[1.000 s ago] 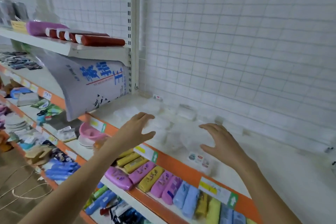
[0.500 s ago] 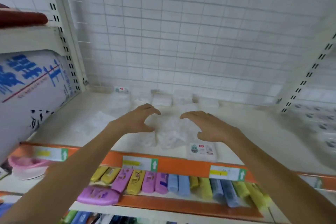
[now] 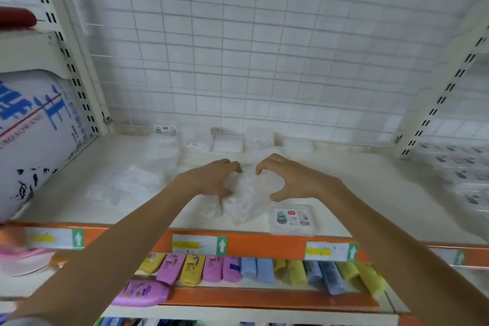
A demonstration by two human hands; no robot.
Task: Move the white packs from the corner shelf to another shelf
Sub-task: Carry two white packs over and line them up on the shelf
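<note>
- I see my left hand and right hand side by side at the centre of the frame, over the corner shelf.
- Both hands cup a heap of white packs in clear wrap; the fingers of each curl down around the heap's sides, thumbs low, fingertips nearly meeting on top.
- The left fingers grasp the heap's left side, the right fingers its right side.
- More white packs lie on the same shelf: a row along the back against the wire grid wall, loose ones at centre left, and one labelled pack just beside the heap, near the orange shelf edge.
- At the left of the frame a large white sack with blue lettering leans under the upper shelf.
- On the lower shelf, at the bottom of the frame, lies a row of purple, yellow and blue tubes.
- At the far right, blurred, stand more packs on the neighbouring shelf.
</note>
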